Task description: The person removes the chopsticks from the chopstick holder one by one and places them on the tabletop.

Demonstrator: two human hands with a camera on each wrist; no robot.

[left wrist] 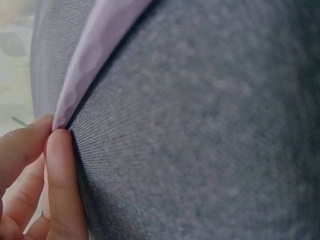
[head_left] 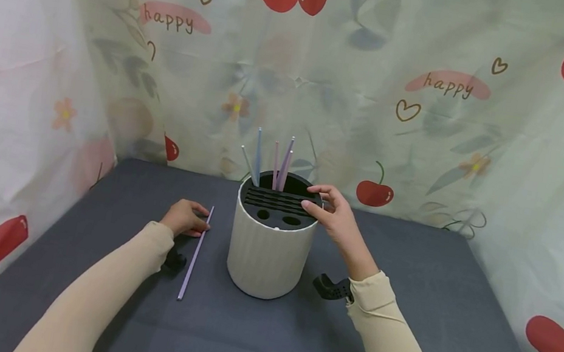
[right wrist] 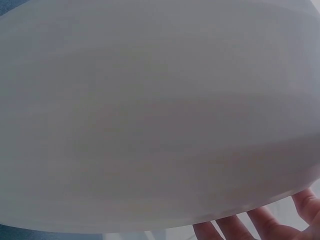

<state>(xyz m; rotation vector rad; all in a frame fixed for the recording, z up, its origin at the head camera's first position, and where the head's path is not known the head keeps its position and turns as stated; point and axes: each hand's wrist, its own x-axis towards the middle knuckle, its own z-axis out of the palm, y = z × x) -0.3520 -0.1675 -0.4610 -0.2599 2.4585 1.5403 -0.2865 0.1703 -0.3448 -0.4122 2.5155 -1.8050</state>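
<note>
A white ribbed pen holder with a black slotted insert stands upright on the dark cloth. In its rear compartment several thin pastel sticks lean at different angles. My right hand grips the holder's right rim, thumb over the insert; in the right wrist view the white wall fills most of the picture, with fingertips at its edge. Left of the holder, a light-purple stick slants over the cloth. My left hand pinches it near its far end, between thumb and finger in the left wrist view.
A dark grey cloth covers the table. Behind and to both sides hangs a pale curtain printed with cherries and flowers. Black wrist mounts jut from under both sleeves, one near the holder's right side.
</note>
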